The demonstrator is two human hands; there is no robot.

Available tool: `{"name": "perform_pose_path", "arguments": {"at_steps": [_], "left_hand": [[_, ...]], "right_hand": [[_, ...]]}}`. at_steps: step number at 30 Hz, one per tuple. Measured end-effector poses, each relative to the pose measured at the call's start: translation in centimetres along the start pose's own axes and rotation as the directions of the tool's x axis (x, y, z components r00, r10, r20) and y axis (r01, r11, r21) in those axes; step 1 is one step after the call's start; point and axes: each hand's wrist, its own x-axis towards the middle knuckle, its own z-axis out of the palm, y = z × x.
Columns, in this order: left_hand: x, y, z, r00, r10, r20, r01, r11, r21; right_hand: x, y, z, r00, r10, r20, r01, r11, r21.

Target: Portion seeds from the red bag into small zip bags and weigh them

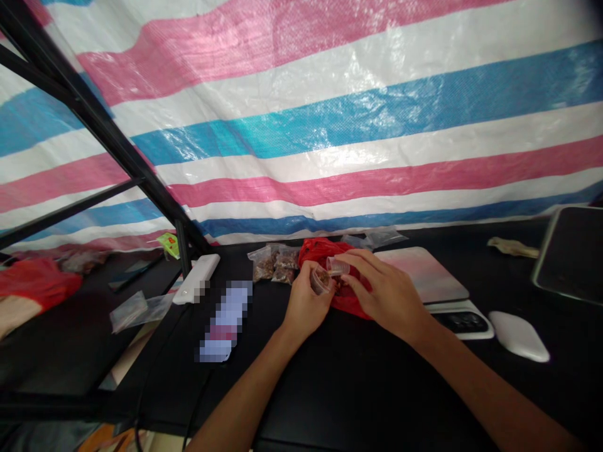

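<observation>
My left hand is closed around a small clear plastic bag, its mouth spread, with brown dried bits visible inside. Between the fingers of my right hand is a small clear plastic cup, tipped toward the mouth of that bag. Under and behind both hands lies a red plastic bag holding more brown bits, partly hidden by the fingers. Just left of it, several filled clear bags of similar brown bits lie together on the black table.
To the right are a kitchen scale with a silver top, a white mouse and a dark-screened device. On the left lie a blurred-out phone, a white power strip and empty clear bags. A black metal post slants above.
</observation>
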Motion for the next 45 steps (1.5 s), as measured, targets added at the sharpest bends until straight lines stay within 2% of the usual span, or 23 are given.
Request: {"name": "perform_pose_path", "arguments": {"at_steps": [3,5,9,11,14,18,23,25,27,31,33,34,35,37,39,42,45], "left_hand": [[0.1,0.0,-0.2,0.999,0.024,-0.037,-0.025,1.0,-0.003],[0.2,-0.1,-0.3,0.994,0.076,-0.079,-0.075,0.997,0.018],[0.0,-0.5,-0.5,0.974,0.196,-0.114,-0.187,0.978,0.09],[-0.1,-0.6,-0.5,0.969,0.235,-0.08,-0.224,0.967,0.122],[-0.2,-0.5,-0.6,0.963,0.267,-0.024,-0.259,0.952,0.163],[-0.1,0.2,-0.5,0.965,0.261,-0.004,-0.255,0.944,0.21],[-0.6,1.8,-0.7,0.956,0.267,0.119,-0.287,0.937,0.199],[-0.8,2.4,-1.0,0.939,0.285,0.191,-0.32,0.928,0.192],[-0.8,2.9,-1.6,0.912,0.308,0.272,-0.368,0.905,0.211],[-0.5,2.7,-2.7,0.864,0.306,0.4,-0.445,0.835,0.323],[-0.2,2.2,-3.0,0.858,0.287,0.427,-0.463,0.793,0.396],[0.0,2.0,-3.1,0.856,0.28,0.435,-0.471,0.771,0.429],[0.1,1.7,-3.1,0.852,0.275,0.446,-0.48,0.751,0.454],[0.3,1.5,-2.9,0.843,0.283,0.457,-0.499,0.726,0.472],[0.3,1.6,-2.7,0.841,0.319,0.437,-0.512,0.729,0.454],[-0.2,2.2,-2.1,0.833,0.378,0.404,-0.535,0.734,0.418],[-1.0,2.7,-1.5,0.79,0.378,0.483,-0.585,0.7,0.409]], "right_hand": [[0.0,0.3,0.2,0.997,0.076,0.026,-0.075,0.996,-0.037],[-0.1,0.7,0.4,0.995,0.079,0.052,-0.076,0.995,-0.062],[-0.1,0.4,0.3,0.997,-0.038,0.061,0.034,0.997,0.074],[-0.1,-0.1,0.2,0.993,-0.092,0.078,0.08,0.986,0.149],[-0.1,-0.6,0.1,0.991,-0.11,0.079,0.094,0.979,0.181],[-0.1,-0.6,0.0,0.998,-0.026,-0.052,0.04,0.955,0.295],[-0.1,-0.6,0.1,0.983,0.141,-0.119,-0.065,0.868,0.493],[0.1,-0.5,-0.1,0.958,0.228,-0.173,-0.084,0.801,0.592],[0.6,0.0,-0.6,0.91,0.332,-0.249,-0.086,0.739,0.669],[1.4,2.7,-2.4,0.759,0.515,-0.399,-0.129,0.719,0.683],[1.5,4.8,-3.4,0.705,0.579,-0.409,-0.174,0.701,0.692],[1.4,5.9,-3.7,0.696,0.604,-0.388,-0.203,0.684,0.701],[1.2,7.0,-4.0,0.702,0.619,-0.352,-0.243,0.672,0.7],[0.8,9.2,-4.4,0.762,0.604,-0.235,-0.349,0.688,0.636],[0.2,10.8,-4.5,0.83,0.541,-0.135,-0.43,0.775,0.462],[-0.5,11.9,-4.4,0.891,0.453,-0.03,-0.436,0.872,0.221],[-0.6,11.7,-4.2,0.912,0.41,0.018,-0.41,0.909,0.071]]}}
